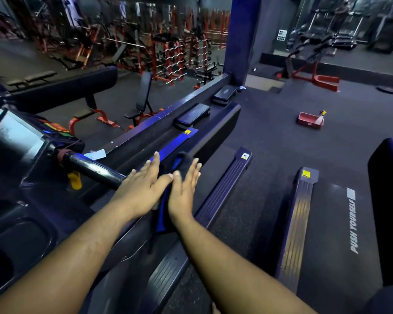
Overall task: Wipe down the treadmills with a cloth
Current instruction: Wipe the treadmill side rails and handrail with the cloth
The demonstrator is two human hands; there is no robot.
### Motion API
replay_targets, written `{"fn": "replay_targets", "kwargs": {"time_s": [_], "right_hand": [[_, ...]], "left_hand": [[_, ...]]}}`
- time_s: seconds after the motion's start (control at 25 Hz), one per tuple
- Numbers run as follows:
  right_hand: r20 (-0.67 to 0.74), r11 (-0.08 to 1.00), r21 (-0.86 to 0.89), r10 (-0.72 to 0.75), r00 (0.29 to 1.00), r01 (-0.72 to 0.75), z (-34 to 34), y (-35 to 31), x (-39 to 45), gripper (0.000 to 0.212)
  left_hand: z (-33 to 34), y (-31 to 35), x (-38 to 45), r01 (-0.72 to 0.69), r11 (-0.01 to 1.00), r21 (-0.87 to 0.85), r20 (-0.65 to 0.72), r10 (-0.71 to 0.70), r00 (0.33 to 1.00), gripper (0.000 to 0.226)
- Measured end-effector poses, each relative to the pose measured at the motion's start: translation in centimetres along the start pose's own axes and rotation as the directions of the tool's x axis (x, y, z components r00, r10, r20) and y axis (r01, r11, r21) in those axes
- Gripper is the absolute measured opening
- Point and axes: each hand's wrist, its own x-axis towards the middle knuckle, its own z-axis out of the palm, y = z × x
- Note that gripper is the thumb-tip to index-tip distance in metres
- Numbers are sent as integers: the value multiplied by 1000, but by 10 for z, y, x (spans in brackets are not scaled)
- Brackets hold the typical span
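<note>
1. Two bare forearms are reaching in from the near edge toward the middle of the view, over the dark plastic side of a black treadmill (61, 225)
2. The left hand (143, 189) is lying flat with its fingers straight and slightly spread, the thumb stretching right toward the other hand; its palm side is hidden, so whether it is pressing the treadmill's side cover or only the cloth cannot be told
3. The right hand (183, 189) is lying flat just beside it, fingers straight and close together, resting on a dark grey cloth with a blue stripe (166, 211)
4. That cloth is showing between the two hands and past the fingertips, draped over the treadmill's sloping side cover, near the end of a glossy black cylindrical handrail (91, 169)
5. To the left, the treadmill's console with a pale screen and coloured buttons (16, 132) is sitting beside the handrail, with a yellow clip (75, 181) hanging below the bar
6. To the right, a second black treadmill with white "PUSH YOURSELF" lettering on its belt (340, 223) is standing alongside
7. Farther off on the dark rubber floor, a red rectangular plastic tub (309, 121) is sitting with a clear spray bottle with a yellow trigger (320, 117) leaning in it
8. At the far left, red-framed weight benches and barbell racks (168, 57) are filling the background
</note>
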Motion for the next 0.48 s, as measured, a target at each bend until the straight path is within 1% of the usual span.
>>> {"fn": "replay_targets", "kwargs": {"time_s": [0.04, 0.08, 0.12, 0.16, 0.2, 0.24, 0.28, 0.32, 0.36, 0.4, 0.44, 0.48], "right_hand": [[-38, 995, 31, 96, 995, -95, -6, 4, 21, 61], [-67, 974, 82, 219, 973, -213, -11, 4, 39, 59], [-62, 949, 135, 294, 954, -284, -11, 3, 46, 59], [-47, 950, 137, 288, 956, -279, -8, -2, 39, 60], [-35, 979, 72, 193, 981, -190, -2, -10, 21, 64], [-2, 998, -4, 57, 998, -57, 4, -18, -3, 68], [32, 995, -65, -74, 997, 76, 7, -21, -21, 72], [79, 973, -130, -180, 980, 189, 3, -22, -24, 73], [121, 936, -219, -255, 959, 276, -4, -20, -10, 71], [161, 891, -321, -285, 945, 323, -14, -19, 18, 66], [200, 843, -421, -273, 941, 335, -24, -23, 50, 59], [224, 801, -509, -232, 947, 316, -32, -32, 80, 53]], "left_hand": [[1, -1, 0, -4, 1000, 24, 1, 4, 1000, 89], [2, -1, -1, -2, 999, 38, 1, 2, 1000, 88], [2, 0, -2, 1, 999, 40, 2, -1, 1000, 87], [3, 0, -2, 3, 999, 33, 1, -3, 1000, 87], [1, 1, -1, 5, 1000, 22, -4, -5, 1000, 86], [0, 2, -1, 10, 1000, 5, -14, -10, 1000, 83], [-1, 2, -2, 9, 1000, -15, -20, -10, 1000, 78], [-2, 2, -3, 10, 999, -31, -19, -10, 1000, 75], [-1, 2, -4, 7, 1000, -30, -18, -8, 1000, 76], [0, 2, -4, -1, 1000, -4, -18, 1, 1000, 81], [1, 1, -4, -8, 999, 32, -13, 9, 1000, 88], [1, 0, -4, -11, 998, 70, -6, 11, 1000, 91]]}}
